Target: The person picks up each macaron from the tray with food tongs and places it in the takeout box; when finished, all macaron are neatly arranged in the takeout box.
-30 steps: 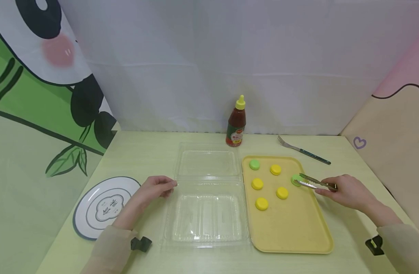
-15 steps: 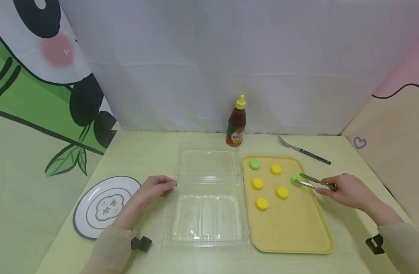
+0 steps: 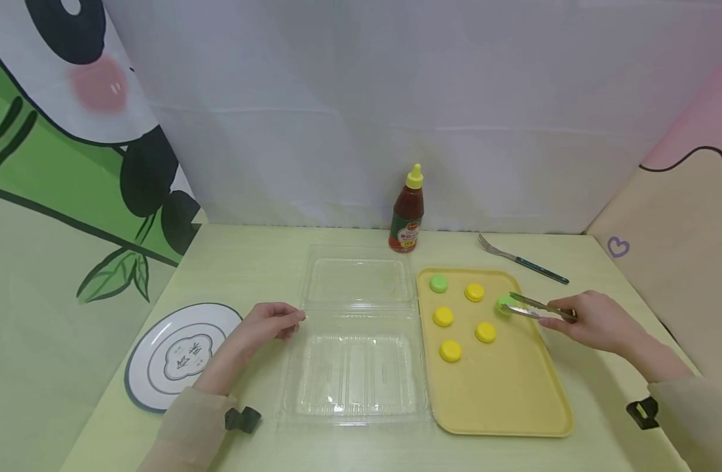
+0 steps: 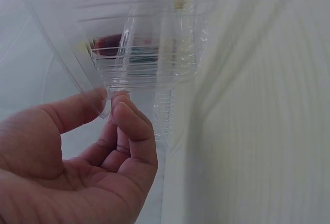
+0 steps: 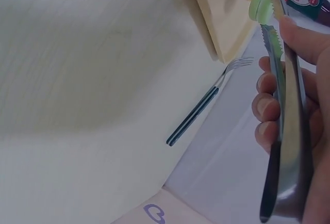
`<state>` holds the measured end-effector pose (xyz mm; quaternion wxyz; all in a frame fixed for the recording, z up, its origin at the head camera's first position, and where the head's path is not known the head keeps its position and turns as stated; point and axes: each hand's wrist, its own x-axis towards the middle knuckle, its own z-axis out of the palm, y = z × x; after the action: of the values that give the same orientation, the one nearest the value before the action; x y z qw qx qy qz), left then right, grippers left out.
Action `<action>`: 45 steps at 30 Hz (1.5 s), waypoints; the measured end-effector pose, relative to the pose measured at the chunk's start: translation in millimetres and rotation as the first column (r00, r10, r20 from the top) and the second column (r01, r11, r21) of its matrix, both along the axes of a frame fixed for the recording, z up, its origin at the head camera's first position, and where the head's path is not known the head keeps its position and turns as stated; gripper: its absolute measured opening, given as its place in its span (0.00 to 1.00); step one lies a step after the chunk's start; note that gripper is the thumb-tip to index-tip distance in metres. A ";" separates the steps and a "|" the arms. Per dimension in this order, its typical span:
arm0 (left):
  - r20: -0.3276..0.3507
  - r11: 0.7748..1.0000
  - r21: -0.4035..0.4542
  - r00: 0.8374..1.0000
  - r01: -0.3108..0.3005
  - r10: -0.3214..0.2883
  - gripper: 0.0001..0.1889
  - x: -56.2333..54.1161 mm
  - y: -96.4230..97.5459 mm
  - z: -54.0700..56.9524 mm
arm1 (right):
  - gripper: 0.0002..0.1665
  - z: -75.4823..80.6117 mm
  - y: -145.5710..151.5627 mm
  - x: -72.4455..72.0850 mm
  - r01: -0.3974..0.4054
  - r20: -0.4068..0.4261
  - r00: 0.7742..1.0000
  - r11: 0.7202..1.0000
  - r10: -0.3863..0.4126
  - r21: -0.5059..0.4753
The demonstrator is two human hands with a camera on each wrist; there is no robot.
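My right hand (image 3: pixel 599 321) grips a pair of metal tongs (image 5: pixel 293 152), thumb on one arm and fingers curled round the other. Their serrated tips stand on either side of a light green macaron (image 5: pixel 260 8), over the right part of the yellow tray (image 3: pixel 508 400). On that tray lie another green macaron (image 3: pixel 438 283) and several yellow macarons (image 3: pixel 451 351). My left hand (image 3: pixel 272 322) pinches the left edge of a clear plastic clamshell container (image 3: pixel 361 377) between thumb and fingers. The container lies with its lid (image 3: pixel 359 282) folded back, away from me.
A sauce bottle (image 3: pixel 407 216) with a yellow cap stands behind the container and tray. Beyond the tray lies a dark-handled fork (image 3: pixel 532 264). A white plate (image 3: pixel 154 367) with a blue rim is at the left, partly behind my left forearm.
My right hand, the tongs and the green macaron at their tips have shifted slightly left and away from me in the last half second. My left hand holds still.
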<state>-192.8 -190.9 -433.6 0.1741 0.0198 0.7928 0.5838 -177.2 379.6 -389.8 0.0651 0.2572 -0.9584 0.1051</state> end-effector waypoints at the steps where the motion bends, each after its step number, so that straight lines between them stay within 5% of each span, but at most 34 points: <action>1: 0.002 1.000 -0.001 1.000 -0.002 0.002 0.16 0.1 0.0 0.3 | 0.06 1.2 -1.2 -0.6 -0.005 -0.002 1.000 1.000 0.005 0.000; 10: 0.008 1.000 -0.017 1.000 -0.011 0.011 0.16 0.0 -0.2 0.7 | 0.08 11.6 -16.0 -6.6 -0.081 -0.049 0.996 0.997 0.081 -0.011; 32: 0.000 1.000 -0.004 1.000 -0.005 0.005 0.15 -0.1 -1.1 1.2 | 0.11 43.8 -79.7 -13.2 -0.174 0.002 0.985 0.985 0.174 -0.010; 45: 0.011 1.000 -0.017 1.000 -0.010 0.010 0.16 0.4 -0.6 0.9 | 0.12 39.2 -122.0 -24.3 -0.282 0.024 0.959 0.958 0.283 -0.045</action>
<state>-192.4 -191.5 -432.7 0.1755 0.0112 0.7967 0.5782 -201.5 257.6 -350.6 0.0402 0.3882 -0.9105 0.1366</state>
